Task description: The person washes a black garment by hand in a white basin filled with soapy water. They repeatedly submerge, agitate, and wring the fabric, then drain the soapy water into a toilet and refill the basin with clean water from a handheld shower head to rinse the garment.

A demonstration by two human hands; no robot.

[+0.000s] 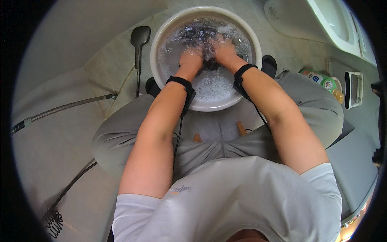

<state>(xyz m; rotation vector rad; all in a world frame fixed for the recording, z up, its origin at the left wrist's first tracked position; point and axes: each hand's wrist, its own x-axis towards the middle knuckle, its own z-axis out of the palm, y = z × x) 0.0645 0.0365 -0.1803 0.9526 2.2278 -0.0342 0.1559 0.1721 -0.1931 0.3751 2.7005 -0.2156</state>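
Both hands are down in a round, pale basin (156, 60) of foamy, churning water (209, 86) between my knees. My left hand (192, 56) is mostly under the surface, left of the middle. To its right and a little farther away, my right hand (223, 46) is also partly under, with splashes around it. A dark, soft-looking mass (199, 34), perhaps cloth, shows in the water between and beyond the hands, close to both. Water and foam hide the fingers of each hand, so their grip on the mass does not show.
A dark grey shower head (140, 37) lies on the floor left of the basin, near a metal hose (72, 105). Black slippers (269, 65) flank the basin. A green detergent bottle (320, 81) lies at the right, below a white ceramic fixture (298, 20).
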